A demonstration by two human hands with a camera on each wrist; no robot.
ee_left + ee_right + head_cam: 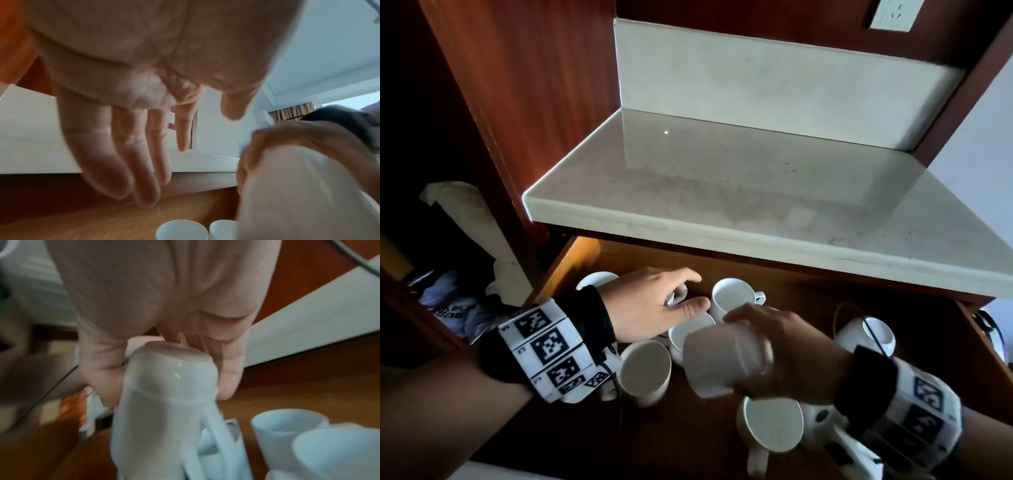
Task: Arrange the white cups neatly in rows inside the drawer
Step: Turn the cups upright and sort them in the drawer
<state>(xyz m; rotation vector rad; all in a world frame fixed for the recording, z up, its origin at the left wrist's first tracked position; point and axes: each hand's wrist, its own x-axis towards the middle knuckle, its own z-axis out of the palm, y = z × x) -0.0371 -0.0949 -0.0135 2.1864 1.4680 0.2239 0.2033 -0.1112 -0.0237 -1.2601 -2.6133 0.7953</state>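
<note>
The drawer [592,260], at lower centre of the frame, contains scattered white cups [732,298]. The right hand [784,346] grips one inverted cup [722,363] above them. The left hand [654,305] hovers with relaxed, empty fingers.

The drawer [808,284] lies open under the overhanging stone countertop [756,192], whose front edge roofs the drawer's back strip, so that strip can be reached only low and from the front. White cups [643,371] crowd the drawer's left half and front middle, with another cup [866,334] and a dark cable [873,334] near the right edge, while both hands hover over the cluster, the right hand [784,346] holding a cup [722,359] above it. Bare wood shows along the back toward the right corner and at the front left corner.
</note>
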